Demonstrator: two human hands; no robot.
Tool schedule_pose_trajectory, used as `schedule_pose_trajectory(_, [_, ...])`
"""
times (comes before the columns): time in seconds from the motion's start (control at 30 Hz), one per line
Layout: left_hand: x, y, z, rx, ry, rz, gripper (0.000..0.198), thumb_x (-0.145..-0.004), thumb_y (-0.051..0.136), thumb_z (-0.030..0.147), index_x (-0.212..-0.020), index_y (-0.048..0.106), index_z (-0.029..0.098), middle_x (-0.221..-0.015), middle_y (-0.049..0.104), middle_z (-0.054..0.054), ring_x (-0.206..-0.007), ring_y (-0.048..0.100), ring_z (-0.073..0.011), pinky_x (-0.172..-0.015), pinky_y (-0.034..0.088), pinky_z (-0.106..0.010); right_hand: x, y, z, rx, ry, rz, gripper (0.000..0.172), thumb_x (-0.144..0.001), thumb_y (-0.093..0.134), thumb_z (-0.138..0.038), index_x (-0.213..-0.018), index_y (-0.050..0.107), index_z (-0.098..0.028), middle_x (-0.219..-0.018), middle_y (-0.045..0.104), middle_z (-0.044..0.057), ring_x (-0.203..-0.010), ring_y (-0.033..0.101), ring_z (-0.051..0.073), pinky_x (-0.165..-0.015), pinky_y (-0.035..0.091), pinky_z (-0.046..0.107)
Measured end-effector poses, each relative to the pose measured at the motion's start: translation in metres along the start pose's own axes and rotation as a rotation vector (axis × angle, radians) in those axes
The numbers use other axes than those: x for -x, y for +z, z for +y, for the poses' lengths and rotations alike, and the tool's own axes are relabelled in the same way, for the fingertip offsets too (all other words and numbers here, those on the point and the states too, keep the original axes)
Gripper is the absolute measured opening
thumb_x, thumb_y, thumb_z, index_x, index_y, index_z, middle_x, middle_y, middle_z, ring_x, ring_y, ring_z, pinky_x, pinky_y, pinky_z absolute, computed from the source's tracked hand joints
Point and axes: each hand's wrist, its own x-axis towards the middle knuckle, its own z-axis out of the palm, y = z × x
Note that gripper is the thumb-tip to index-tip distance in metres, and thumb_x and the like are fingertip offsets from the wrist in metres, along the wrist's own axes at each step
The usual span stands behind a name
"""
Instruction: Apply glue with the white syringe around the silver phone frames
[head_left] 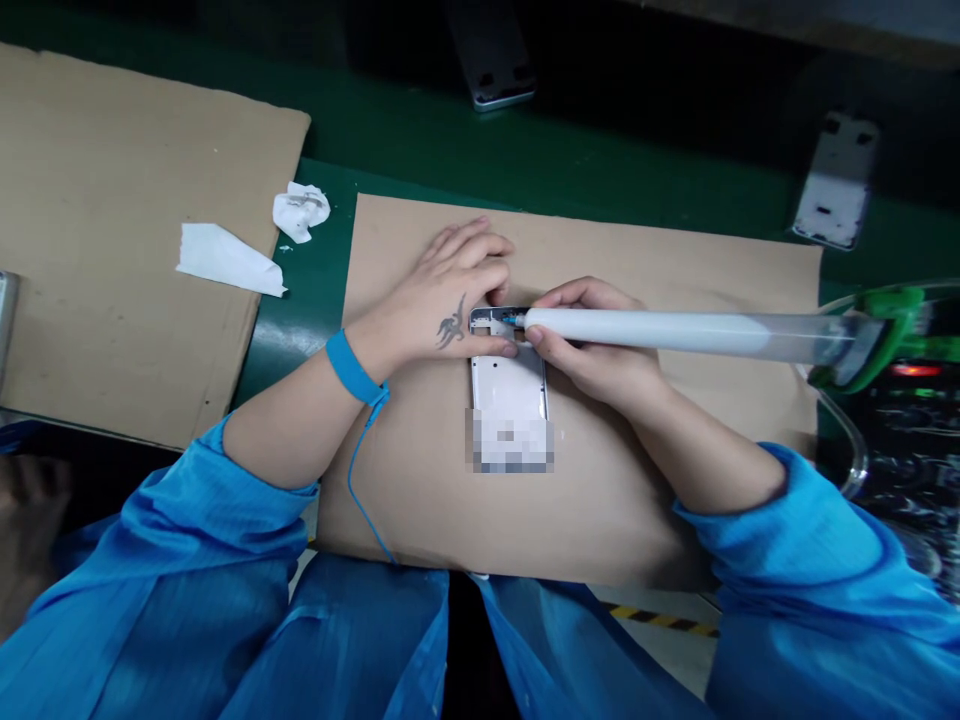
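The white frame [508, 385] is laid flat on a cardboard sheet [405, 490], probably for cushioning. Its far end is apparently steadied by the left hand [466, 285], thumb laid over it; whether those fingers are clamped cannot be told. The syringe [652, 330] is gripped close to its tip by the fingers of the right hand [609, 370], seemingly for fine control. Beneath, a green counter [405, 182] is seen; at left, a paper scrap [229, 260]; far right, another frame [834, 190], dimly lit.
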Motion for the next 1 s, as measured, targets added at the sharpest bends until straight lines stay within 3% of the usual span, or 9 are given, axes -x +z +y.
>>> schedule_pose_trajectory(0.73, [-0.0001, 0.0003, 0.0008, 0.009, -0.017, -0.008, 0.058, -0.079, 0.098, 0.07, -0.102, 0.069, 0.026, -0.163, 0.064, -0.016, -0.172, 0.04, -0.0494, -0.144, 0.026, -0.076, 0.0005, -0.0006, 0.0041, 0.024, 0.003, 0.042, 0.035, -0.082, 0.094, -0.054, -0.094, 0.075, -0.027, -0.081, 0.077, 0.002, -0.064, 0.066, 0.02, -0.055, 0.054, 0.034])
schedule_pose_trajectory(1.0, [-0.0005, 0.0001, 0.0009, 0.012, -0.017, -0.005, 0.056, -0.079, 0.1, 0.067, -0.102, 0.069, 0.026, -0.162, 0.065, -0.016, -0.172, 0.04, -0.0489, -0.145, 0.025, -0.075, 0.0013, -0.0027, 0.0037, 0.025, 0.029, 0.017, 0.042, -0.083, 0.095, -0.061, -0.097, 0.074, -0.027, -0.087, 0.078, 0.003, -0.069, 0.067, 0.02, -0.06, 0.058, 0.035])
